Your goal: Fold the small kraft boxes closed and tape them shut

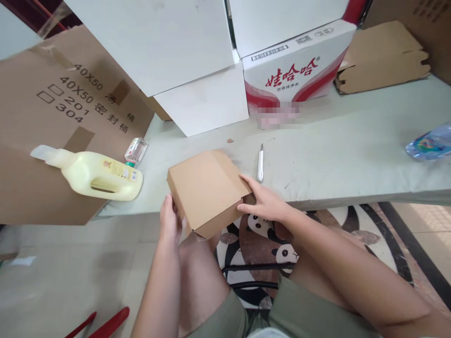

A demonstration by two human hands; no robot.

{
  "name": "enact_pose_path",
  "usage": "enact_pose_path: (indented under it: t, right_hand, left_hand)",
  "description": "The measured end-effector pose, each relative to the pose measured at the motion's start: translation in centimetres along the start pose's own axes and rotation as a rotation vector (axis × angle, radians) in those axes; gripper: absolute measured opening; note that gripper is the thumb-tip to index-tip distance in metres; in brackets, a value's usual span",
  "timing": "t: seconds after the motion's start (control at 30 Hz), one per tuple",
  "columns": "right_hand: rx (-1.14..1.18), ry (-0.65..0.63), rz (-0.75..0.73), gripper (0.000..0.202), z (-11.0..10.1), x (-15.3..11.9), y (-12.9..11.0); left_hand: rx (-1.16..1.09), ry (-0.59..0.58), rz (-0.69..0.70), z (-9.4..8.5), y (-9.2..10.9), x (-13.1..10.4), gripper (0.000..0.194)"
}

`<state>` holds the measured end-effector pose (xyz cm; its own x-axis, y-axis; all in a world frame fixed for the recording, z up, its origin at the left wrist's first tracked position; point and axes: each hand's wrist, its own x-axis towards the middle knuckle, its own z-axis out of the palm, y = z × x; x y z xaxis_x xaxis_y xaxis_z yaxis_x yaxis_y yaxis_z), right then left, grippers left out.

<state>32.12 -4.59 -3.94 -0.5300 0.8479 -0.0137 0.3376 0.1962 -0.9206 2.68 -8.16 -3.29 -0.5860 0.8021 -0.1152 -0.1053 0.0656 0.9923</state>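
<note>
Brown box: held between both hands at the worktop's near edge, its near part jutting past that edge; whether it rests there or is lifted, I cannot tell.
Box surface: plain tan cardboard, squarish and shallow, flat on top, with a dark gap under the top at the right-hand corner.
Left hand: gripping the box's left side, fingers partly hidden.
Right hand: gripping the right corner — fingers along the top's edge, thumb on the near side.
Cutter: white-handled, just right of the box, blade towards the worktop's far edge; the closest thing in the way.
Scrap: small, brown, beyond the box.
Yellow jug: at the near left corner, a small clear bottle just behind it.
Printed carton: large and brown, filling the left end.
Far edge: white cartons, then a red-and-white carton — a wall behind the box — then folded cardboard towards the far right corner.
Water bottle: right end, partly out of view.
</note>
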Motion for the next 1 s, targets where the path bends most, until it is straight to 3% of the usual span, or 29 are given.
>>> enact_pose_path:
  t: [0.1, 0.3, 0.47, 0.6, 0.77, 0.9, 1.0]
  right_hand:
    - [0.083, 0.046, 0.003, 0.094, 0.1, 0.0, -0.1]
    - [0.135, 0.23, -0.142, 0.086, -0.6, -0.3, -0.1]
    - [0.091, 0.447, -0.069, 0.088, -1.0, 0.0, 0.4]
    - [0.056, 0.564, 0.0, 0.077, -1.4, 0.0, 0.2]
    - [0.266, 0.604, -0.003, 0.04, -2.1, 0.1, 0.1]
    - [0.446, 0.676, 0.02, 0.035, -2.6, 0.0, 0.2]
    - [0.469, 0.621, -0.047, 0.026, -2.7, -0.4, 0.1]
  left_hand:
    - [-0.029, -0.026, -0.073, 0.7, 0.6, -1.7, 0.045]
    - [0.069, -0.015, 0.02, 2.2, 3.7, -3.3, 0.046]
    - [-0.114, -0.187, 0.04, 3.2, 5.3, -4.1, 0.053]
    - [0.018, -0.251, -0.069, 3.2, 4.5, -4.3, 0.063]
    - [0.148, -0.165, -0.085, 2.0, 3.0, -3.4, 0.063]
    - [0.123, -0.099, 0.1, 1.5, 2.5, -1.8, 0.052]
    - [0.177, -0.151, 0.061, 1.7, 2.3, -0.9, 0.04]
